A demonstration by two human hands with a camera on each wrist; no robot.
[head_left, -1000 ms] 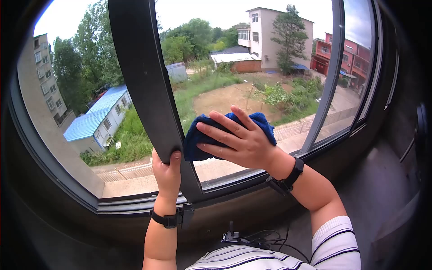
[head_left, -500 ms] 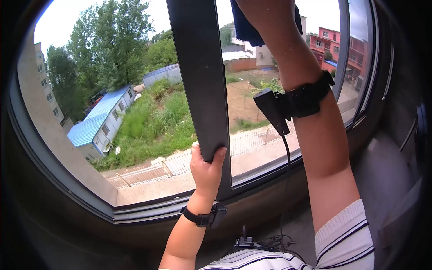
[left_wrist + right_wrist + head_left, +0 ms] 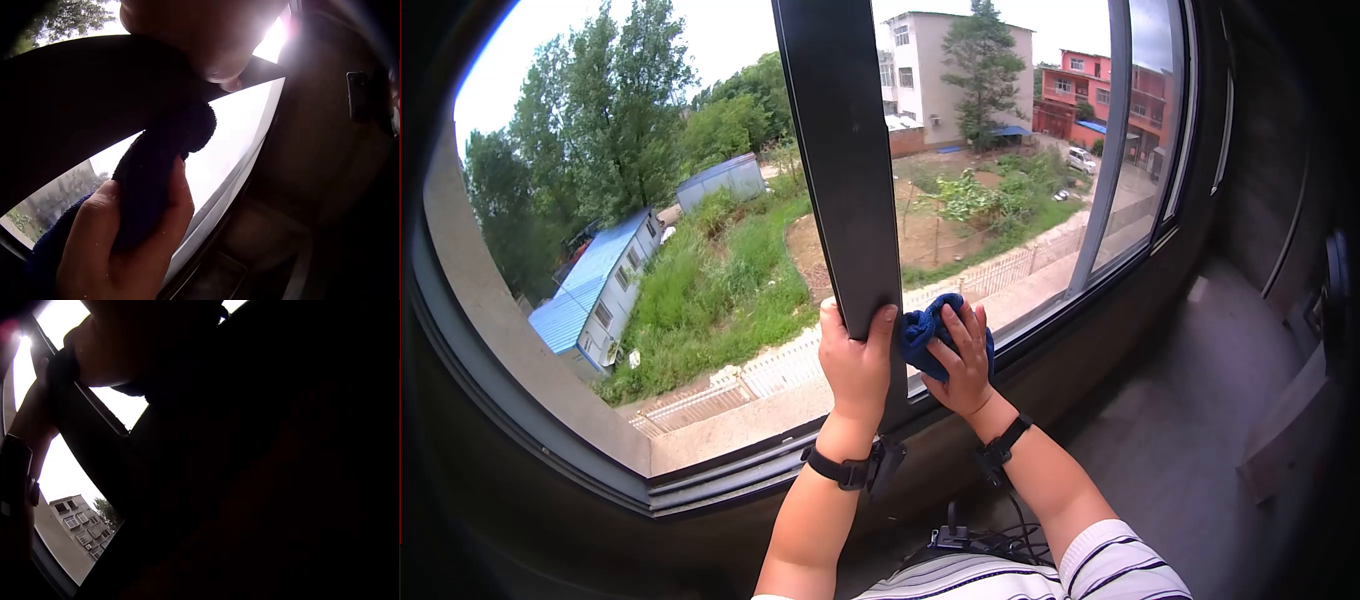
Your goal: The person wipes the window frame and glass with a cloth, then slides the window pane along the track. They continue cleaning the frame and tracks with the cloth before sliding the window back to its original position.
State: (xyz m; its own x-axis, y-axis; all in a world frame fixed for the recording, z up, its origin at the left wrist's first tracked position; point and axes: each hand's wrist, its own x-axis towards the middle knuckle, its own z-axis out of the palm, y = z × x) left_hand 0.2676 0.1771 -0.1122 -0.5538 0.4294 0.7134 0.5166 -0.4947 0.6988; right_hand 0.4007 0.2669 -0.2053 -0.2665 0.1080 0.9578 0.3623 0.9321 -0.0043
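Note:
My left hand grips the dark upright bar of a sliding window, its thumb on the near face. Close to the right of it, my right hand holds a bunched blue cloth low on the window, beside the bar's edge. In the left wrist view the cloth is pinched between thumb and fingers of the right hand, while the left hand lies over the bar above. The right wrist view is mostly dark, with the left forearm at its left side.
Window track rails run along the bottom left of the opening. A grey upright frame stands farther right. Black cables lie near the striped shirt. Through the window show a fence, grass and buildings.
My right hand went from the middle of the pane up high with the cloth, then down to the pane's lower left beside the bar. The left hand keeps its grip on the bar.

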